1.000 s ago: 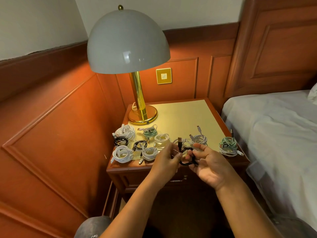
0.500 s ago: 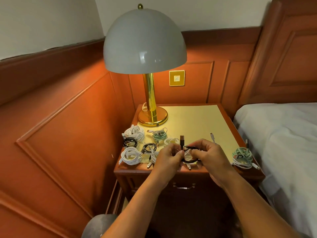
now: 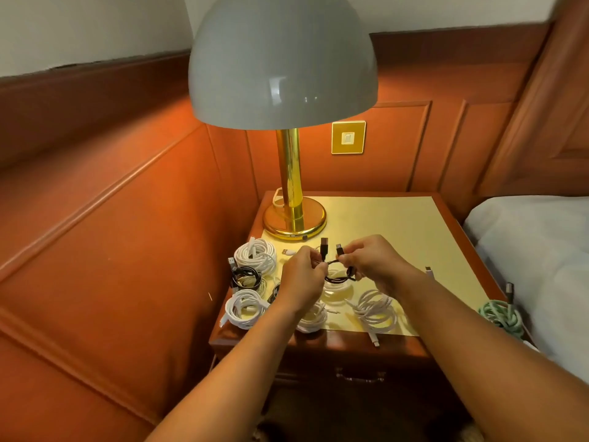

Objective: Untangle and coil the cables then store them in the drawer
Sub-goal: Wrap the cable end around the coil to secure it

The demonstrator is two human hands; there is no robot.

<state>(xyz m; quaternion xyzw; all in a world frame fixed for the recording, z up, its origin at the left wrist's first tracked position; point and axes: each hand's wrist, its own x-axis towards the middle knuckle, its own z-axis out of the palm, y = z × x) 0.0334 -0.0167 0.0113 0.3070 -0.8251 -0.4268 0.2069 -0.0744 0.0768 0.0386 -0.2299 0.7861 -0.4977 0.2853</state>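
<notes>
1. On the nightstand (image 3: 398, 231), around 9 o'clock from the hands, lie finished bundles: two coiled white cables (image 3: 255, 255) and (image 3: 243, 309), with a coiled black cable (image 3: 244, 277) between them. These look done and wait only for storing.
2. The left hand (image 3: 301, 275) has its fingers curled, pinching one side of a small black cable (image 3: 339, 275) held just above the tabletop.
3. The right hand (image 3: 371, 261) pinches the other side of the same loop; both plug ends (image 3: 324, 247) stick up at 12 o'clock between the hands. I judge this coil nearly finished, its tails not yet tucked.
4. At 6 o'clock below the hands sit more white coils (image 3: 376, 309), one connector hanging over the front edge.
5. At 4 o'clock, near the right corner, lies a green braided coil (image 3: 500, 315).
6. The drawer (image 3: 360, 376) at 6 o'clock appears closed, so storing every coil remains.
</notes>
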